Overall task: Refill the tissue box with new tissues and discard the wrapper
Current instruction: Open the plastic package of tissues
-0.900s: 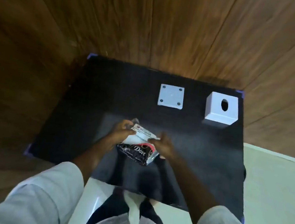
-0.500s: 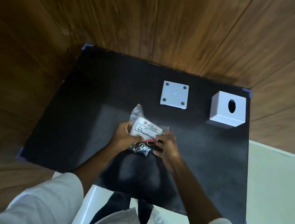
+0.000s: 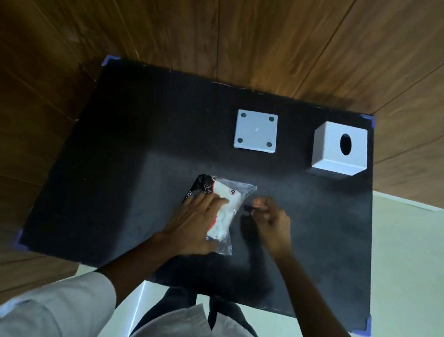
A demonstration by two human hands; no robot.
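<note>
Pack lowered onto mat | left hand flat atop | right hand pinched beside

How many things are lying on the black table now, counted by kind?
White tissue box cover, with an oval hole on top: 1
White square base plate, with four round holes: 1
Tissue pack in a clear wrapper, under the left hand: 1
Total: 3 things on the black table.
</note>
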